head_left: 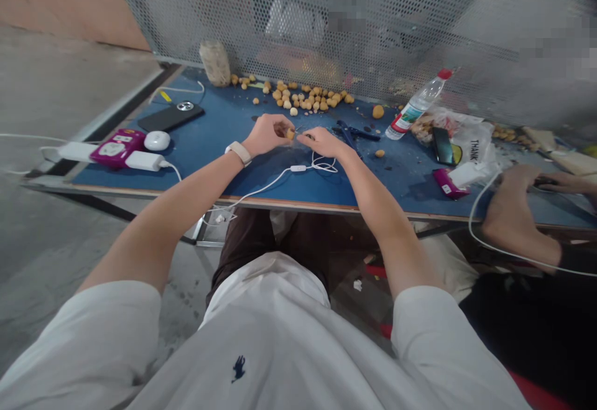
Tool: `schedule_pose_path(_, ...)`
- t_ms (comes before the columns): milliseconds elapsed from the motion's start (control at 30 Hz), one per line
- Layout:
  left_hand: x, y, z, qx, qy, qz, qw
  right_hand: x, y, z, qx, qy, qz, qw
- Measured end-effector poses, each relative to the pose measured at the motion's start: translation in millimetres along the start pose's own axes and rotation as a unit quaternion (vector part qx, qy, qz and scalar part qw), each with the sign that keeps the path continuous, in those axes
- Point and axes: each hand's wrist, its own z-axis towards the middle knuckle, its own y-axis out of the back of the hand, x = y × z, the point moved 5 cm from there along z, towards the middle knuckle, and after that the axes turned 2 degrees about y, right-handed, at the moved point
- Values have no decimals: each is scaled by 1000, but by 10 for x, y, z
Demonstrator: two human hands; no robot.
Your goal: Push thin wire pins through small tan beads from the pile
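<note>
Between the fingertips of my left hand [270, 133] is a small round tan ball [290, 134]. My right hand [323, 141] is closed around a thin tool, most of it hidden; its tip end meets the ball from the right. Just beyond my right hand lie dark blue-handled pliers [357, 133] on the blue table [214, 149]. A white cable [275, 180] with a small inline switch loops below my hands. Several similar tan balls [314, 97] are heaped along the table's back edge.
To the left are a black phone [170, 116], a purple power strip [120, 149] and a cloudy jar [215, 65]. On the right stand a tilted water bottle [417, 108], a plastic bag [471, 133] and another person's hands [517, 189]. A perforated metal panel [298, 18] borders the back.
</note>
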Motion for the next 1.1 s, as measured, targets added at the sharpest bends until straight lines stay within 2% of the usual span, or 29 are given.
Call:
schedule_pose_path(167, -28, 17, 4, -5, -2, 0, 1000, -11, -26, 9, 13, 10, -12, 1000)
schedule_pose_path(333, -27, 39, 27, -14, -13, 14, 1000, -35, -16, 14, -1, 5, -2, 1000)
schedule_pose_path(633, 178, 35, 9, -51, 42, 56, 996, 6, 21, -35, -11, -20, 16, 1000)
schedule_pose_path(800, 118, 53, 8, -94, 25, 97, 991, -19, 13, -27, -22, -17, 23, 999)
schedule_pose_path(900, 45, 122, 35, -108, 56, 129, 984, -36, 10, -20, -20, -15, 25, 999)
schedule_pose_path(967, -30, 135, 20, -79, 81, 140, 984, -34, 12, -23, -20, -15, 29, 999)
schedule_pose_path(1100, -289, -31, -149, 62, 47, 146, 986, -27, 20, -44, -28, -27, 53, 998)
